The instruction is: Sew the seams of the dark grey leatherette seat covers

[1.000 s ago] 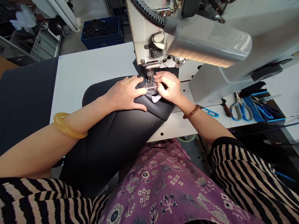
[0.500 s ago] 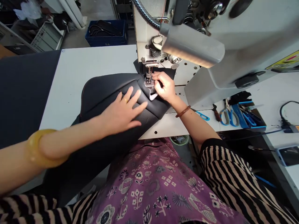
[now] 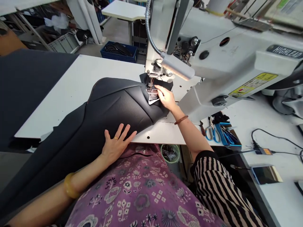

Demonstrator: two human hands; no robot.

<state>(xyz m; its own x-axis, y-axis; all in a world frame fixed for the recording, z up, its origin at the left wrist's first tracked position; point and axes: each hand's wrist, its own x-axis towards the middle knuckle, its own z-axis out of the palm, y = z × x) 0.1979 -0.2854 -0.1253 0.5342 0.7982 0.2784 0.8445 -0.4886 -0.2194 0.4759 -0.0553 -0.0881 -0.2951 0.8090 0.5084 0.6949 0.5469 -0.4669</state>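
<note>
Leather cover point(image 3: 118, 107) lies across the sewing table point(image 3: 71, 94), its seam under the presser foot point(image 3: 150, 85). Right hand point(image 3: 165, 97) pinches the edge narrowly; left hand point(image 3: 117, 142) rests spread wide on the near fold. Stitching looks in hand; the edge next needs guiding onward.

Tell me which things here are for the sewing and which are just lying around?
In use: left hand, right hand, black perforated leather piece, sewing machine.

Just lying around: blue-handled scissors, phone, blue crate.
</note>
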